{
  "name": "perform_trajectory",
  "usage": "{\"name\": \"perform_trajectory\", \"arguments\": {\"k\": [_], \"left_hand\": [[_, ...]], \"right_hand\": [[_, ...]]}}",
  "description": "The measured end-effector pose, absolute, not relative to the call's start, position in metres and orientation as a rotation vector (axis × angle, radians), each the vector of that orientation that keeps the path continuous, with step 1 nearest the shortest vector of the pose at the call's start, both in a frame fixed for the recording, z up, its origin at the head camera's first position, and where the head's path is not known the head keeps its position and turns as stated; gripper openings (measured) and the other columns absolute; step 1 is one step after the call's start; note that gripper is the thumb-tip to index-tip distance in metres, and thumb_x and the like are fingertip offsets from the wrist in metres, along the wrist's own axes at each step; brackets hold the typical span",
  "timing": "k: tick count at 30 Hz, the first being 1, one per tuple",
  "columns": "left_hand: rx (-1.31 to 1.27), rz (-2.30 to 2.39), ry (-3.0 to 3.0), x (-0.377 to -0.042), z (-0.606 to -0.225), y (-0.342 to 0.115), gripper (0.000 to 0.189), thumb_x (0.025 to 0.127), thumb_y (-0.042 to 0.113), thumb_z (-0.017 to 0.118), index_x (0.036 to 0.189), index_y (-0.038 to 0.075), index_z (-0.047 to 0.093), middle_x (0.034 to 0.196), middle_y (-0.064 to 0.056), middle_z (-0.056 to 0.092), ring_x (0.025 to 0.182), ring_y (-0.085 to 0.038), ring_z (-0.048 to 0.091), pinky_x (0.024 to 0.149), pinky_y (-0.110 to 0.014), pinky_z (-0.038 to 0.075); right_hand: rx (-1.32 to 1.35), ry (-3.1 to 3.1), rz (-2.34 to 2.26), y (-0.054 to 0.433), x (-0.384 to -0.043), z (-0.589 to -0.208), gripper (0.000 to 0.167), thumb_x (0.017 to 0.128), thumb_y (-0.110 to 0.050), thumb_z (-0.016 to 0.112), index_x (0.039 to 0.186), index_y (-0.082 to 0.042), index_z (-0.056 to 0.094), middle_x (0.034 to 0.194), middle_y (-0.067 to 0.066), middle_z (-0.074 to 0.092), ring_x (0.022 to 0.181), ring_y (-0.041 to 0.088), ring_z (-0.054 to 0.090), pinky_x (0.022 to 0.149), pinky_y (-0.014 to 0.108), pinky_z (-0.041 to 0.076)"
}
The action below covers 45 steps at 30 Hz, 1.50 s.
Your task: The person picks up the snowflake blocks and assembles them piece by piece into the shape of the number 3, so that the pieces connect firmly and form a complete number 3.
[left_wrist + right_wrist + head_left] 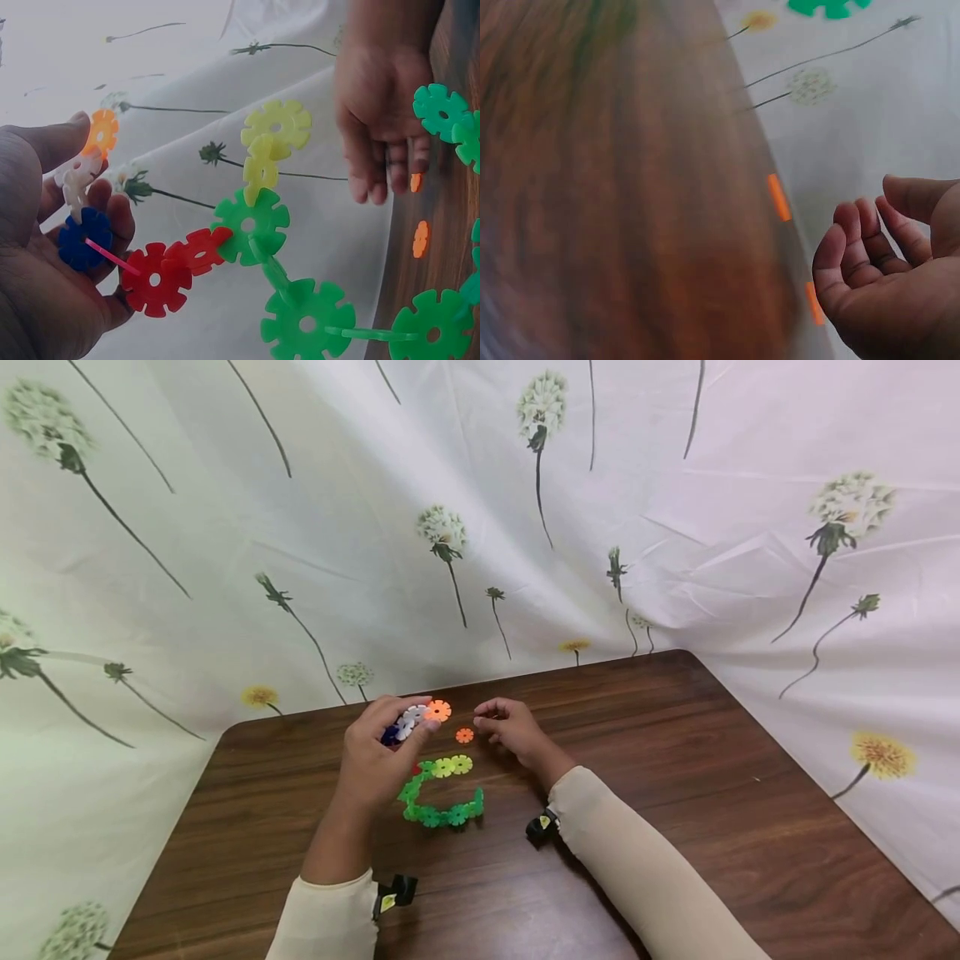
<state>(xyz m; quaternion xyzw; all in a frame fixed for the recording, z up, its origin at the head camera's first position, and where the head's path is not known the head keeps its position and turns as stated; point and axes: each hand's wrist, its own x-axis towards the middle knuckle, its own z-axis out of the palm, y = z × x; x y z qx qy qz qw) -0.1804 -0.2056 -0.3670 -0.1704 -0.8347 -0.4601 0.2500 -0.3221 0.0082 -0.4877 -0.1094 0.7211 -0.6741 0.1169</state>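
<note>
My left hand [369, 758] pinches the orange end disc [438, 711] of a chain of interlocking slotted plastic discs between thumb and fingers. White discs [77, 180], a blue disc [85, 238], a pink one and red discs [156, 280] follow, with yellow [276, 127] and green [307, 322] discs further along. The chain bends round in a C shape in the head view. To its right is my right hand [516, 727], fingers loosely bent, nothing between thumb and fingertips. A loose orange disc [464, 736] lies by it; the left wrist view shows a second orange disc [416, 182] at its fingertips.
The dark wooden table [675, 793] extends to both sides and towards me. Behind its far edge hangs a white cloth [360, 527] printed with dandelions. Black straps [542, 827] with small devices sit at both sleeve cuffs.
</note>
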Motion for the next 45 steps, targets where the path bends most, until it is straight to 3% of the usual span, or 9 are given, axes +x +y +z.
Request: {"name": "perform_trajectory", "arguments": {"k": [8,16,23,45], "left_hand": [[-0.459,-1.255,-2.292,-0.18,-0.367,-0.205,0.028,0.099,0.014,0.083,0.126,0.007,0.08,0.112,-0.012,0.073,0.091,-0.017,0.059,0.074,-0.017,0.053],[-0.469,-1.254,-2.291,-0.181,-0.369,-0.205,0.028,0.099,0.013,0.083,0.126,0.007,0.08,0.112,-0.012,0.072,0.091,-0.015,0.058,0.073,-0.018,0.052],[-0.456,-1.274,-2.28,-0.181,-0.369,-0.205,0.028,0.099,0.013,0.082,0.126,0.007,0.08,0.112,-0.013,0.072,0.089,-0.015,0.059,0.072,-0.017,0.052],[-0.488,-1.251,-2.261,-0.181,-0.369,-0.205,0.028,0.098,0.011,0.082,0.126,0.006,0.08,0.109,-0.012,0.072,0.086,-0.013,0.057,0.069,-0.018,0.051]], "right_hand": [[-0.339,2.15,-1.898,0.001,-0.329,-0.504,0.027,0.107,-0.011,0.071,0.131,0.0,0.071,0.11,0.008,0.074,0.082,0.016,0.068,0.065,0.027,0.051],[-0.379,2.248,-1.775,-0.009,-0.334,-0.508,0.03,0.101,-0.003,0.076,0.13,-0.001,0.072,0.122,0.016,0.069,0.086,0.017,0.064,0.071,0.027,0.058],[-0.389,2.292,-1.702,-0.008,-0.336,-0.507,0.034,0.098,-0.004,0.081,0.131,-0.003,0.073,0.123,0.017,0.067,0.078,0.017,0.063,0.066,0.027,0.056],[-0.395,2.37,-1.596,-0.013,-0.34,-0.505,0.031,0.094,-0.005,0.086,0.124,-0.002,0.078,0.092,0.005,0.059,0.065,0.015,0.058,0.059,0.027,0.053]]}}
